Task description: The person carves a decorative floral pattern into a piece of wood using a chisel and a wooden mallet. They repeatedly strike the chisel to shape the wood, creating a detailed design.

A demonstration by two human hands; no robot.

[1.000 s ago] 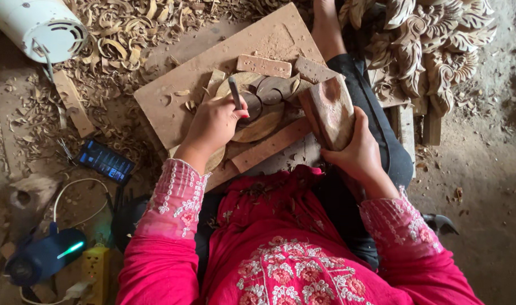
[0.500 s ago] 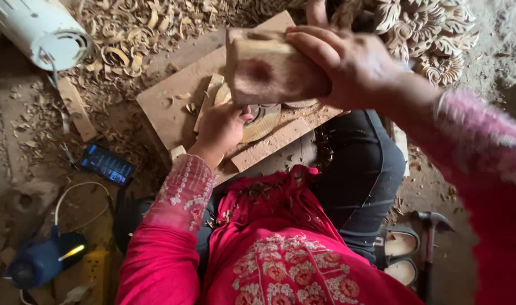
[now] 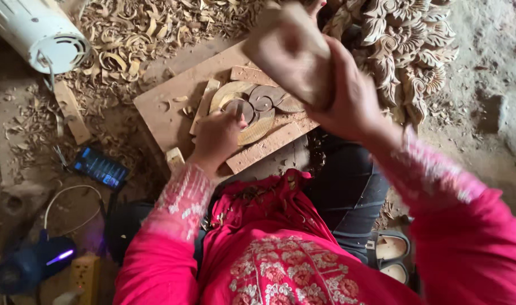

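— Right hand?
— Raised high over the far edge of the work board, fingers clamped round a blunt wooden mallet block. Blurred, so hard to read beyond the firm wrap. Lifted clear of the carving, likely for room to swing.

— And the left hand?
— Down at the middle of the board, fingers closed together on a slim chisel. Only the top of the tool visible above the knuckles; tip pressed against the curled scroll carving. Braced low, apparently to keep the edge steady on the wood.

— Carving itself?
— Flat near the board's right side, hemmed in by wooden strips along its near and left edges. Probably stops, to hold the piece against sliding.

— Around the board?
— Heaped wood shavings beyond the far left corner. Finished carved pieces stacked past the far right corner. A white cylindrical machine far left, a phone on the dirt floor off the near left corner. A sandal beside the knee.
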